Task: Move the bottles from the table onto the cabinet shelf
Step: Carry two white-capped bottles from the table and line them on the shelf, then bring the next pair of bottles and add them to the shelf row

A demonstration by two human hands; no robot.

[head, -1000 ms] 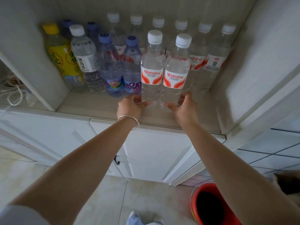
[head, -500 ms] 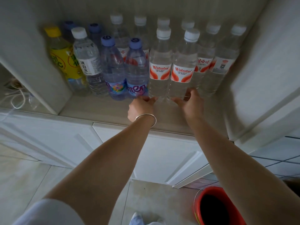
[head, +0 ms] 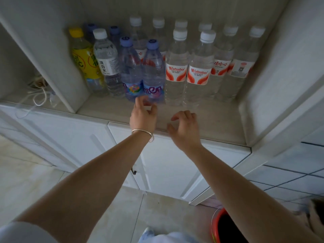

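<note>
Clear bottles (head: 198, 72) shelved, hands seemingly empty

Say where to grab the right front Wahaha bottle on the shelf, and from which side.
Grip the right front Wahaha bottle around its labelled mid-body, coming straight in from the open shelf front. It stands upright, with bottles close on both sides and behind, so only its front face is reachable. The right hand is open just in front.

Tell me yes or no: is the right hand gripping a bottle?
No, the right hand hangs open and empty over the shelf edge.
</note>
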